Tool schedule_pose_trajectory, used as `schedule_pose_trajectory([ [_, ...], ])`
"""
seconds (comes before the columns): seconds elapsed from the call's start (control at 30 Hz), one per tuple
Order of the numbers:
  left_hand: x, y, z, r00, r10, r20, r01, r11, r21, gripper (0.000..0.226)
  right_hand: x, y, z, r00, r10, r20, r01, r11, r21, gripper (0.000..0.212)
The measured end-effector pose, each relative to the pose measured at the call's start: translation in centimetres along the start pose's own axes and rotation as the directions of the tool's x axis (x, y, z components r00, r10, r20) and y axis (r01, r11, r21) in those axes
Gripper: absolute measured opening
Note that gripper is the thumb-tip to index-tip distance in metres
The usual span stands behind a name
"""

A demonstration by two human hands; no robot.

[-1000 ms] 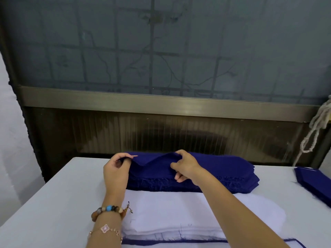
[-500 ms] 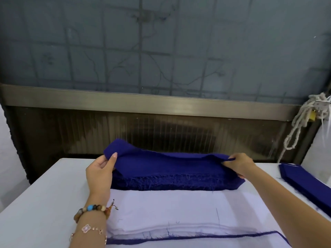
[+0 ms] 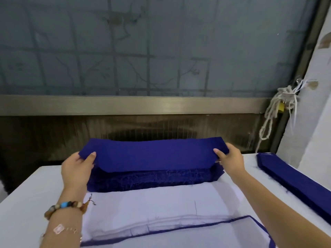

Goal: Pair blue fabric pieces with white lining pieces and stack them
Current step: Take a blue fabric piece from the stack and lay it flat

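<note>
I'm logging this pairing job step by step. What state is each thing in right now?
Dark blue fabric piece, held above the pile, spread between both hands.
Left hand, pinching the piece's left end.
Right hand, pinching its right end.
Frayed blue fabric pile, resting on the white table.
White lining pile, lying flat, untouched.
Narrow blue strip stack, lying at right, untouched.

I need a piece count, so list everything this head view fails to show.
Head view:
- blue fabric stack: top hidden under the lifted blue piece; layers too fine to count.
- paired stack: cut off by the bottom edge.
- blue strip pile: runs off the right edge.
- left hand, right hand: fingers hidden beneath the lifted piece.
</note>
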State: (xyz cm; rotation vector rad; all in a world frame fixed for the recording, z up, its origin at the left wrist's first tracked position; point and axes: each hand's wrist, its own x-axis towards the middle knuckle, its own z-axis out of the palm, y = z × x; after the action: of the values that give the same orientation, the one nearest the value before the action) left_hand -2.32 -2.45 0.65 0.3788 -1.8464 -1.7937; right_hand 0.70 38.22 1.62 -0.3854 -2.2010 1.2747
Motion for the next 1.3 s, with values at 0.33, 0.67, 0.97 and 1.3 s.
schedule_pose_trajectory([
  [0.33,-5.0,6.2,-2.5,0.964,0.21,0.161,-0.251,0.917,0.31,0.01,-3.5,0.2,-5.6,0.992,0.12,0.043,-0.126,0.98,0.157,0.008],
  [0.67,-12.5,4.0,-11.1,0.963,0.137,0.23,-0.243,0.808,0.537,0.016,-12.7,2.9,-8.7,0.98,0.115,0.162,-0.112,0.993,-0.025,0.003],
  [0.97,-16.3,0.0,-13.2,0.953,-0.036,0.302,-0.16,0.785,0.599,0.011,-17.6,6.3,-9.6,0.99,-0.045,0.136,0.074,0.974,-0.213,0.015],
  [1.3,-17.0,-2.2,-13.7,0.954,0.071,0.29,-0.203,0.866,0.457,0.03,-17.9,6.4,-9.4,0.993,-0.043,0.111,0.06,0.985,-0.16,0.016],
])
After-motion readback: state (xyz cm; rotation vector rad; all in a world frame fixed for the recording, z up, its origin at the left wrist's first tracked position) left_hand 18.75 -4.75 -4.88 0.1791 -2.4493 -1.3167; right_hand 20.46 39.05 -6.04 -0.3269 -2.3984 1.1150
